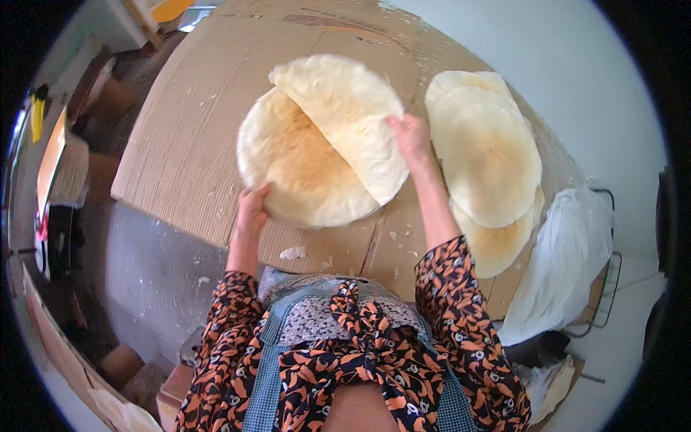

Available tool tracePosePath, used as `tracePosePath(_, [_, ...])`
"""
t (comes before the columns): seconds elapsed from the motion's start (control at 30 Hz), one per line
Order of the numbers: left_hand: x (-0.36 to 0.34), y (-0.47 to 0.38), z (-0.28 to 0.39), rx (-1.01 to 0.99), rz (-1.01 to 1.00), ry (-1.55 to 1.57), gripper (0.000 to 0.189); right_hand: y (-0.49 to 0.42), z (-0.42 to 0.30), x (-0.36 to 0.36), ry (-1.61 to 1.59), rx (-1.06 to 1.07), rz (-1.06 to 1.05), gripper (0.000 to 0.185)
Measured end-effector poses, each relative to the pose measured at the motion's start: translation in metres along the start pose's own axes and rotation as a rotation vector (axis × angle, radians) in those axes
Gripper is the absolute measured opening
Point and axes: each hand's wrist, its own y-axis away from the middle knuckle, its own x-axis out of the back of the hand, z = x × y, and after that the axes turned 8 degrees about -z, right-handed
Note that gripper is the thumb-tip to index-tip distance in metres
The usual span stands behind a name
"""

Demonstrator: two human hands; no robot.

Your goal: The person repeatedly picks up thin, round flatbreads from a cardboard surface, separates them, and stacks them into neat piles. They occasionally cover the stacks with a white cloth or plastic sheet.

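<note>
A large round flatbread with browned patches lies in front of me on the cardboard-covered table. My left hand grips its lower left edge, thumb on top. A pale flap of bread lies across its upper right part; whether this is a fold or a second flatbread I cannot tell. At the flap's right edge, my right hand pinches the bread with its fingers. Several more flatbreads lie overlapping just right of my right forearm.
Corrugated cardboard with scattered flakes covers the table. White plastic bags hang by a black wire rack at the right. A pale wall borders the table's right side. Cardboard boxes stand at the far left.
</note>
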Motion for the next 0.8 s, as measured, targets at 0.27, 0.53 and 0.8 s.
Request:
tracePosePath(0.27, [0.025, 0.004, 0.006, 0.037, 0.028, -0.038, 0.036, -0.010, -0.145, 0.250, 0.847, -0.015, 0.579, 0.024])
tracePosePath(0.53, [0.064, 0.000, 0.006, -0.035, -0.090, -0.071, 0.038, 0.090, -0.164, 0.338, 1.262, 0.623, 0.845, 0.017])
tracePosePath(0.8, [0.063, 0.017, 0.021, 0.027, -0.234, 0.063, 0.038, 0.159, 0.086, 0.321, 1.016, -0.118, 0.227, 0.050])
